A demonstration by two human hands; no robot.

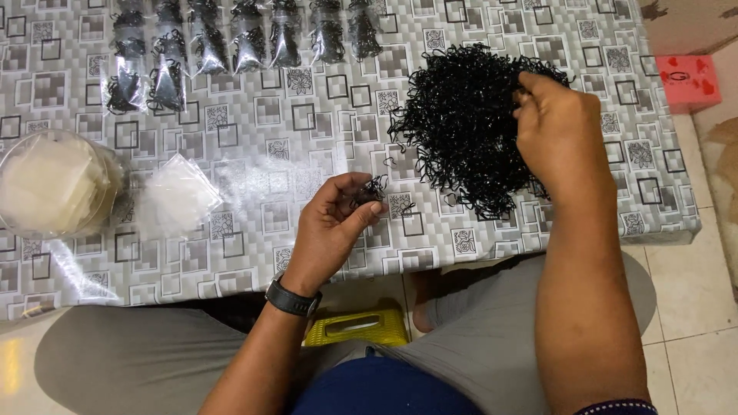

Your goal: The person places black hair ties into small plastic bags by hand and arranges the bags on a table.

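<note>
The pile of small black elastic bands [461,123] lies on the patterned tablecloth [254,131], directly under and to the left of the right hand [557,131], whose fingertips are pinched together at the pile's upper right edge, seemingly on a few bands. The left hand [334,223] sits nearer the body, just beside the pile's lower left fringe, fingers curled closed round a small bunch of bands [371,190]

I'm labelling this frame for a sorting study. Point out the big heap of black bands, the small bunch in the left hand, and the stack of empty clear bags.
heap of black bands [461,123], head view, middle of the pile.
small bunch [372,190], head view, strands above the fingertips.
empty clear bags [178,197], head view, centre of the top bag.
</note>
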